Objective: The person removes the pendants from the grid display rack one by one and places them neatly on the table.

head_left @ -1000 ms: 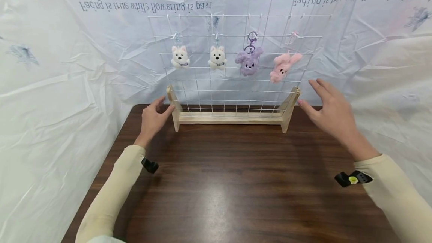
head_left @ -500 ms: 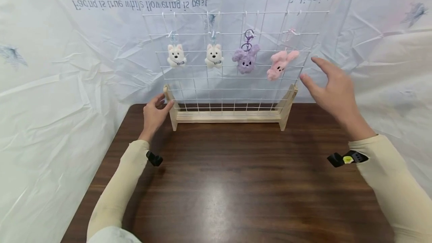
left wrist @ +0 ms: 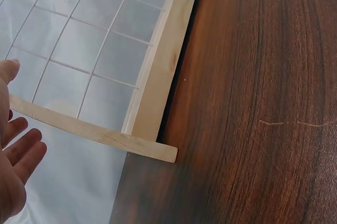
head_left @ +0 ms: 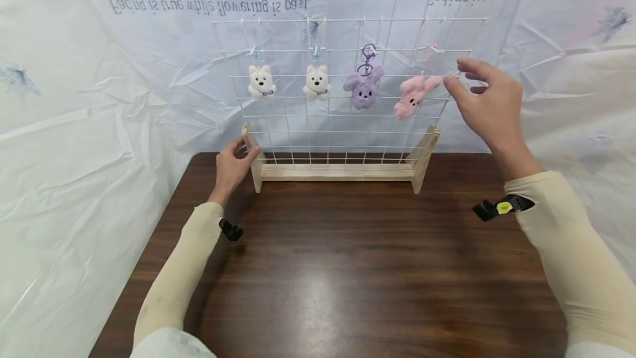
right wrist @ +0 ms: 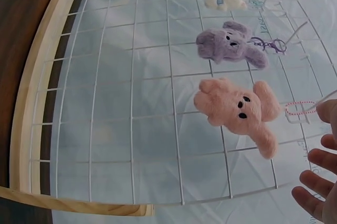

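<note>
A white wire grid rack (head_left: 343,131) stands upright in a wooden base (head_left: 338,172) on a brown table. From its hooks hang two white plush dog keychains (head_left: 261,82) (head_left: 317,83), a purple plush keychain (head_left: 364,88) and a pink plush keychain (right wrist: 237,107) with long ears. My left hand (head_left: 234,167) is at the left wooden post (left wrist: 95,132), thumb on one side and loose fingers on the other; contact is unclear. Beside the grid's right edge, near the pink keychain's hook, my right hand (head_left: 492,104) has its fingers spread and holds nothing.
Dark wood tabletop (head_left: 318,247) spreads in front of the rack. White, wrinkled sheeting (head_left: 89,98) with printed lettering hangs behind and at both sides. The right wooden post (head_left: 426,159) stands below my right hand.
My right hand has risen from beside the right post to the height of the pink keychain. My left hand has shifted slightly right against the left post. The keychains still hang on their hooks.
</note>
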The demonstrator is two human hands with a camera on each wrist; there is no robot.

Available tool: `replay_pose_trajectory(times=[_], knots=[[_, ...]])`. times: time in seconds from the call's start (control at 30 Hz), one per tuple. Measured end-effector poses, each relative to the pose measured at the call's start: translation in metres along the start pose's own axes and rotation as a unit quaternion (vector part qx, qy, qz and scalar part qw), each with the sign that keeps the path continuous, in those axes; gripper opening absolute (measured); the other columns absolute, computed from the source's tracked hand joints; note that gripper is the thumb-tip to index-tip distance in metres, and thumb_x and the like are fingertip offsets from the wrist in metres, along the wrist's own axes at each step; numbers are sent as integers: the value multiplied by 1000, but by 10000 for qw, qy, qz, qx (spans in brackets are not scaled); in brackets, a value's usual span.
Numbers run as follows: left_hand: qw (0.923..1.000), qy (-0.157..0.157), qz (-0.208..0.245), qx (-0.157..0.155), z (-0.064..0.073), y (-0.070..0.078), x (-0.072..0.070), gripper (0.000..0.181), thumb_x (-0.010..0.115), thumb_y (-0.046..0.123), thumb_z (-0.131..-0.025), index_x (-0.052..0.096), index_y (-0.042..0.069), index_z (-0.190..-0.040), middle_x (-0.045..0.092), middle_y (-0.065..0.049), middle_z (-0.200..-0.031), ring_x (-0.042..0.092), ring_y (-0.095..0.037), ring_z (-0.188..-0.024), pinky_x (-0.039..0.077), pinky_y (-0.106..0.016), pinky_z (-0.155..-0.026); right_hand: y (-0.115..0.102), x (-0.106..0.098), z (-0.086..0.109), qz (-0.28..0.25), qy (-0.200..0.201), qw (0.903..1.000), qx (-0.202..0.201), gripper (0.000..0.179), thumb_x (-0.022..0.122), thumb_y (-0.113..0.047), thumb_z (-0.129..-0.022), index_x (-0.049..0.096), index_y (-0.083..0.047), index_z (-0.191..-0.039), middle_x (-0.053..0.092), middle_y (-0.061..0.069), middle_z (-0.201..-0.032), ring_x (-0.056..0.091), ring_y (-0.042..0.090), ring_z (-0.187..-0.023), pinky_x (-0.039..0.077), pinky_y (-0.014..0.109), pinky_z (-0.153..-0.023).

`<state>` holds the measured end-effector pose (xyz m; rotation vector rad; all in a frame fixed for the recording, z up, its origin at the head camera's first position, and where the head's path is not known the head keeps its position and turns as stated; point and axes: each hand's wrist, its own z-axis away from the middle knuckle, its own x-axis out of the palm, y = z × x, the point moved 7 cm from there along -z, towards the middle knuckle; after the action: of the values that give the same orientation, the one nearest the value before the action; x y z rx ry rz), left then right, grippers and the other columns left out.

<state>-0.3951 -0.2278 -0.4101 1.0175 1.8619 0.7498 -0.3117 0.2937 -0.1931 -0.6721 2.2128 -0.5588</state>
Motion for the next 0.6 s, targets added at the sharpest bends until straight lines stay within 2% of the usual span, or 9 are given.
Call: replay_pose_trajectory(times=[0.3, 0.47, 0.6], knots=[[10000, 29, 77, -21, -2, 3, 2, 54, 76, 37, -93, 65, 4, -134, 69, -17, -129, 70, -31, -114, 59, -46, -93, -4, 8, -12, 2, -62, 9999, -92, 46, 75, -39, -92, 71, -18, -133, 71, 4, -131, 67, 13, -117, 53, 17, -97], [9996, 263, -35, 127, -6, 5, -1, 44, 78, 29, -92, 71, 0, -125, 73, -19, -118, 73, -30, -107, 61, -44, -89, -6, 10, -18, 28, 92, 9999, -127, 42, 75, -40, -93, 74, -18, -128, 74, 6, -124, 69, 10, -108, 53, 14, -90], [9987, 423, -183, 215, -8, 7, -3, 39, 80, 24, -91, 74, -1, -120, 75, -19, -112, 74, -29, -103, 62, -44, -86, -7, 15, -22, -22, 101, 9999, -131, 41, 74, -38, -93, 74, -17, -128, 74, 7, -123, 68, 13, -107, 54, 14, -89]])
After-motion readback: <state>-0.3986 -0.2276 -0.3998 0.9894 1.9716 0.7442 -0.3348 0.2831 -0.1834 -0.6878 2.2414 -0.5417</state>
